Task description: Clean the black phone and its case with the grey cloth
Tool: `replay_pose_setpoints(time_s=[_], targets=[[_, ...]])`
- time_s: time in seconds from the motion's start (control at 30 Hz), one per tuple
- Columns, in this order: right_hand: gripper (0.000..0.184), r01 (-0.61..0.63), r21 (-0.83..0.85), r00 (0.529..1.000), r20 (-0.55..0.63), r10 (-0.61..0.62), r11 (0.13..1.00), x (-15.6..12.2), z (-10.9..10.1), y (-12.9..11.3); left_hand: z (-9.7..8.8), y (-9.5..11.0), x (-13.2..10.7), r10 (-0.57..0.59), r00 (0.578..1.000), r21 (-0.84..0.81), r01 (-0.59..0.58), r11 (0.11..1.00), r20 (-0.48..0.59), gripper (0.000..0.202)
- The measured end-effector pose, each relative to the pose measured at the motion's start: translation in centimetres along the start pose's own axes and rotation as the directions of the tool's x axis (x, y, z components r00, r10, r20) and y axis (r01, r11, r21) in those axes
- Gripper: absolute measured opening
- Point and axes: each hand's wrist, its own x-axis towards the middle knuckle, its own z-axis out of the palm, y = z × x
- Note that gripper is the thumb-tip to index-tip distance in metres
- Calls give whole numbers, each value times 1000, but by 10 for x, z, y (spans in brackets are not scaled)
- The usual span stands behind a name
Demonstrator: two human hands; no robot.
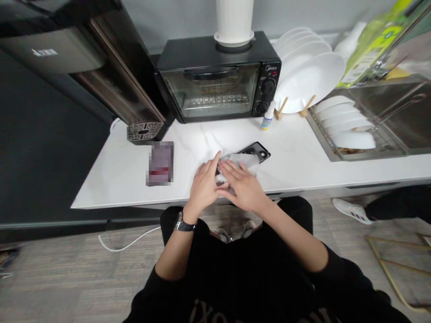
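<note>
A white counter (296, 168) runs across the view, with a dark drinks machine (126, 76) standing at its left end. Beside the machine sits a black toaster oven (215, 96), its glass door closed, and to the right is a steel sink (407, 146). White plates (306, 83) stand upright in a wooden rack next to the oven, near a tall green bottle (365, 60) that leans in the picture. A white pot (235, 22) rests in a saucer on the oven, and white bowls (346, 121) are lined up at the sink. At the front of the counter, the right hand (245, 186) lies over a white cloth (251, 161), its fingers stretched out flat; the left hand (204, 186) is just beside it, index finger extended, but whether it grips anything underneath cannot be told. Left of them lies a flat purple item (160, 161), blurred into blocks. The black phone (257, 147) is on the counter before the oven, partly under the cloth, its camera end showing. A small spray bottle (268, 117) stands by the oven's right corner.
</note>
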Motion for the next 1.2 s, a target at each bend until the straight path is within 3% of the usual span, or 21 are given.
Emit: replay_pose_setpoints(time_s=[0.07,0.13,0.3,0.4,0.47,0.53,0.6,0.67,0.77,0.9,1.0,1.07,1.2], targets=[[78,70,56,997,38,-72,996,-7,0,-11,0,-1,0,-8,1000,3,8,1000,10,95],[73,45,62,998,28,-47,997,-18,-5,-6,-1,0,0,-11,1000,0,11,1000,4,98],[74,-232,-81,965,-146,219,969,-25,-19,45,-2,5,3,-2,1000,-7,2,1000,-9,105],[81,-311,-124,940,-184,286,942,-11,-16,54,-3,6,3,-9,1000,-5,9,1000,-8,104],[80,-245,-118,964,-139,228,962,0,-11,42,-2,4,3,-6,1000,-8,6,1000,-10,102],[78,-89,-70,995,-48,86,994,6,-5,20,-1,2,1,5,1000,-12,-5,1000,-1,99],[74,71,9,997,33,-71,997,4,-1,-1,1,0,0,2,1000,-9,-2,1000,5,93],[71,156,73,985,65,-160,985,-5,-2,-10,1,-1,-1,-8,1000,-2,8,1000,10,91],[68,122,77,991,47,-126,990,-23,-12,7,0,1,0,-9,1000,-3,9,1000,10,96],[69,-118,-60,991,-78,113,991,-27,-26,56,-1,5,2,1,1000,-13,-1,1000,-16,103],[78,-249,-116,962,-144,232,961,-13,-22,66,-1,5,3,-2,1000,-2,2,1000,-19,104],[82,-211,-105,973,-122,198,972,-3,-14,52,-1,4,2,0,1000,-5,-1,1000,-15,102],[81,89,9,996,23,-90,996,-2,0,3,1,0,1,-10,1000,6,10,1000,-1,93]])
